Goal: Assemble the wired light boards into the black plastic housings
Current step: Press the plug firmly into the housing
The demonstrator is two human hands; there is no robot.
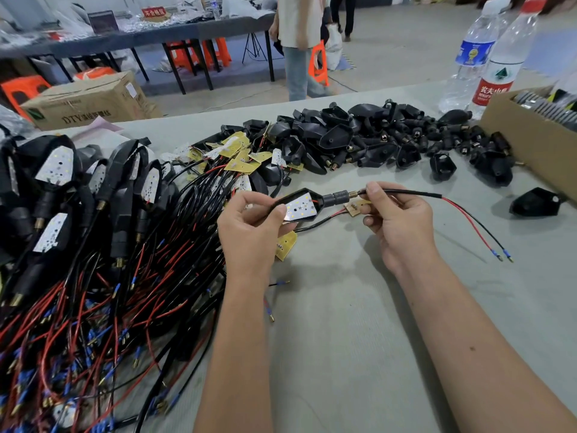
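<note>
A pale grey-green worktable (pixel 359 323) filled the lower view, with a workshop floor and other tables beyond it. Nearest, at the left, lay a tangle of red and black wires (pixel 93 307) tipped with blue crimps. Above the bare middle of the table, the left hand (pixel 249 226) gripped a black plastic housing (pixel 296 205), fingers curled round its wide end and the thumb pressed on the white light board (pixel 301 207) seated inside it. The right hand (pixel 396 214) pinched the black cable (pixel 406 192) just where it left the housing's threaded stem, thumb and forefinger closed on it; the cable's red and black leads (pixel 477 232) trailed off to the right onto the table. Under the hands lay loose yellow boards (pixel 285 245). To the left sat finished housings with boards fitted (pixel 56 170). Farther back, a heap of unassembled wired boards (pixel 240 154) met a long pile of empty black housings (pixel 374 135). One housing (pixel 535 202) lay alone at the right, near a cardboard box (pixel 530 135). Behind it stood two water bottles (pixel 487 57). On the floor beyond were a carton (pixel 90 101), orange stools (pixel 23 89) and a standing person (pixel 299 42).
</note>
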